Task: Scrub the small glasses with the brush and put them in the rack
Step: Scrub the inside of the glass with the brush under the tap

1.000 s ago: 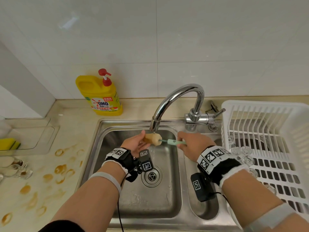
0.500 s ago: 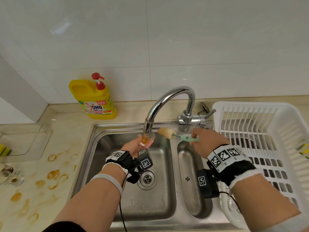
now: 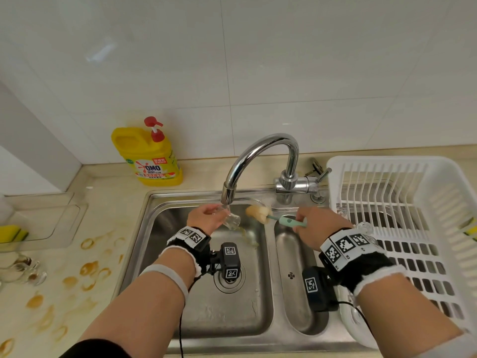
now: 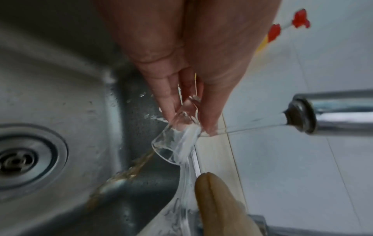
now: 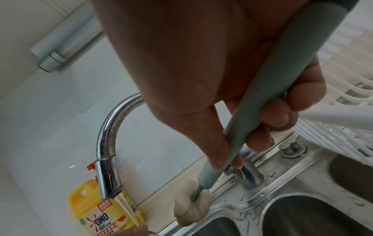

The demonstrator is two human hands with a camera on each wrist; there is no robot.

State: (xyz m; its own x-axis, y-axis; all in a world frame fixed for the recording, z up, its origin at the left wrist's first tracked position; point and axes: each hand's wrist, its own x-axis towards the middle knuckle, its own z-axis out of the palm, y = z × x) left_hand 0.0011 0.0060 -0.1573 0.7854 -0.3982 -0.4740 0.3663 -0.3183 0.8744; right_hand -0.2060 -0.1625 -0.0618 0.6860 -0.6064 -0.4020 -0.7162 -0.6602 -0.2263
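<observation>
My left hand (image 3: 206,217) pinches a small clear glass (image 3: 232,220) (image 4: 177,143) under the running faucet (image 3: 229,195), tipped so brownish water pours from its mouth into the sink (image 3: 206,319). My right hand (image 3: 313,226) grips the green handle (image 5: 268,102) of the brush, whose beige sponge head (image 3: 258,213) (image 5: 190,209) hovers just right of the glass, not touching it. The white rack (image 3: 418,228) stands at the right, with a few clear glasses (image 3: 365,226) at its near left side, partly hidden by my right wrist.
A yellow detergent bottle (image 3: 152,158) stands behind the sink. Several dirty small glasses (image 3: 23,270) sit at the left edge on a counter marked with brown rings (image 3: 87,270). A clear tray with a yellow sponge (image 3: 13,233) lies at far left. A smaller basin (image 3: 296,280) adjoins the sink.
The brush has come out of the glass and moved right. My left hand has tipped the glass under the stream, and brown water now runs out of it.
</observation>
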